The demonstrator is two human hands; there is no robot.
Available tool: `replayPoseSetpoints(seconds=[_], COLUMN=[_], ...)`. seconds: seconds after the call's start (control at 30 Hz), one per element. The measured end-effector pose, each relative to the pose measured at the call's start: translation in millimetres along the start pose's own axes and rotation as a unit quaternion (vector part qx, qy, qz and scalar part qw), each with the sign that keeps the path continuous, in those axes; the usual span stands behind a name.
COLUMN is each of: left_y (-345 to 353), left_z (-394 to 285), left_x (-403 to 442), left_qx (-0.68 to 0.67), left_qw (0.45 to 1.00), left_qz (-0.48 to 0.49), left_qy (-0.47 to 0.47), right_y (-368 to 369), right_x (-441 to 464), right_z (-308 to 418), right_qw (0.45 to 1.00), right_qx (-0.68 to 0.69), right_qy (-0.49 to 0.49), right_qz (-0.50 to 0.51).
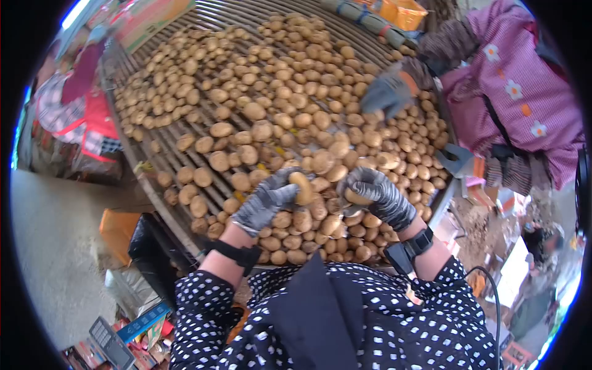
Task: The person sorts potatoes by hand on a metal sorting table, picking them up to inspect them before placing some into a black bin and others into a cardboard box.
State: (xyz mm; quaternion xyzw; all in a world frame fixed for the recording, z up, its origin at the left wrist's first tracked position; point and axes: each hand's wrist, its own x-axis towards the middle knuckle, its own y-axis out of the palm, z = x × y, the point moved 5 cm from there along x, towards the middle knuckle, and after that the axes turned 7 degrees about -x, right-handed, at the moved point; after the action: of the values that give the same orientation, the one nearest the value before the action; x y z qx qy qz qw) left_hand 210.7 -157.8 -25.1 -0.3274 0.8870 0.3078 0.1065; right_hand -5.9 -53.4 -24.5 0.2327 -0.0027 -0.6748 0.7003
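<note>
Many potatoes (254,111) lie spread over a slatted table (176,143), packed most densely on its right and near side. My left hand (269,200), in a grey glove, is closed around a potato (301,188) above the pile close to me. A short way to its right, my right hand (383,196), also gloved, has its fingers curled around another potato (357,197), partly hidden by the fingers. More potatoes lie directly beneath and between both hands.
At right, a co-worker in pink clothing (524,92) reaches over the potatoes with a grey-blue glove (387,95). Another person in a checked garment (61,105) is at left. An orange container (117,233) and a black container (152,250) stand beside the table.
</note>
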Motion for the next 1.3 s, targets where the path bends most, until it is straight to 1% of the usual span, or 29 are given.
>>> replayPoseSetpoints(seconds=[0.03,0.1,0.13,0.17,0.23,0.3,0.33,0.37,0.4,0.43,0.47,0.5,0.53,0.57,0.63,0.7,0.77,0.83,0.87,0.9,0.93,0.97,1.0,1.03,1.07,1.1,1.17,1.23,1.3], left_y=[3,3,9,16,30,25,28,21,12,-1,-37,-73,-93,-116,-148,-155,-162,-160,-157,-161,-118,-88,-65,-27,-18,-10,18,19,7], left_z=[-2,5,4,3,-2,1,-11,-24,-40,-51,-60,-68,-87,-95,-91,-82,-78,-82,-77,-61,-68,-64,-50,-58,-36,-37,-54,-63,-50], left_x=[-2,4,4,3,-7,-11,-23,-37,-51,-61,-62,-64,-78,-80,-65,-53,-43,-42,-47,-39,-45,-45,-43,-50,-39,-40,-50,-60,-68], left_qx=[0.004,0.108,0.112,0.116,0.088,0.34,0.351,0.351,0.278,0.203,0.338,0.462,0.552,0.682,0.744,0.786,0.78,0.699,0.581,0.497,0.464,0.53,0.415,0.373,0.379,0.373,0.539,0.464,0.397], left_qw=[1.0,0.993,0.993,0.993,0.994,0.934,0.923,0.923,0.956,0.978,0.936,0.863,0.758,0.645,0.604,0.572,0.577,0.664,0.753,0.826,0.849,0.807,0.867,0.904,0.883,0.883,0.784,0.835,0.832], left_qz=[-0.005,-0.007,0.001,0.011,0.019,-0.013,0.023,0.021,0.028,0.035,-0.07,-0.171,-0.277,-0.314,-0.272,-0.234,-0.236,-0.258,-0.306,-0.265,-0.248,-0.172,-0.136,-0.119,-0.115,-0.126,-0.108,-0.077,-0.118], left_qy=[0.016,0.04,0.033,0.026,0.068,0.106,0.157,0.156,0.087,0.018,0.063,0.108,0.213,0.143,-0.093,-0.022,-0.056,-0.056,-0.04,-0.006,0.046,0.197,0.241,0.175,0.253,0.254,0.287,0.286,0.368], right_y=[14,24,36,48,57,60,58,56,57,55,52,48,45,55,56,58,64,64,64,65,70,77,85,91,91,91,101,100,103], right_x=[2,15,20,21,31,32,32,31,27,25,22,19,18,9,13,19,19,19,20,22,25,27,30,35,42,46,51,51,50], right_z=[12,6,12,21,15,14,9,5,4,5,3,2,-3,11,3,-5,-4,-4,-4,-3,-3,-3,2,-4,-10,-12,-11,-11,-2], right_qw=[0.998,0.98,0.935,0.867,0.793,0.817,0.857,0.891,0.938,0.938,0.98,0.998,0.999,0.998,0.997,0.996,0.995,0.992,0.987,0.987,0.974,0.957,0.956,0.955,0.959,0.963,0.957,0.961,0.937], right_qx=[-0.065,-0.198,-0.348,-0.488,-0.603,-0.573,-0.515,-0.454,-0.347,-0.347,-0.2,-0.047,0.022,0.042,0.071,0.079,0.095,0.119,0.149,0.15,0.21,0.268,0.27,0.265,0.26,0.253,0.271,0.257,0.334], right_qy=[0.009,0.035,-0.01,-0.06,-0.012,0.012,-0.007,-0.025,-0.012,-0.012,0.016,0.042,0.037,0.039,0.035,0.031,0.033,0.04,0.049,0.049,0.075,0.108,0.108,0.12,0.104,0.086,0.093,0.094,0.07], right_qz=[-0.013,-0.002,-0.067,-0.083,-0.083,-0.06,-0.033,-0.006,-0.012,-0.012,-0.01,-0.008,0.011,-0.006,0.008,0.009,0.021,0.02,0.02,0.019,0.024,0.033,0.049,0.059,0.048,0.035,0.045,0.039,0.077])
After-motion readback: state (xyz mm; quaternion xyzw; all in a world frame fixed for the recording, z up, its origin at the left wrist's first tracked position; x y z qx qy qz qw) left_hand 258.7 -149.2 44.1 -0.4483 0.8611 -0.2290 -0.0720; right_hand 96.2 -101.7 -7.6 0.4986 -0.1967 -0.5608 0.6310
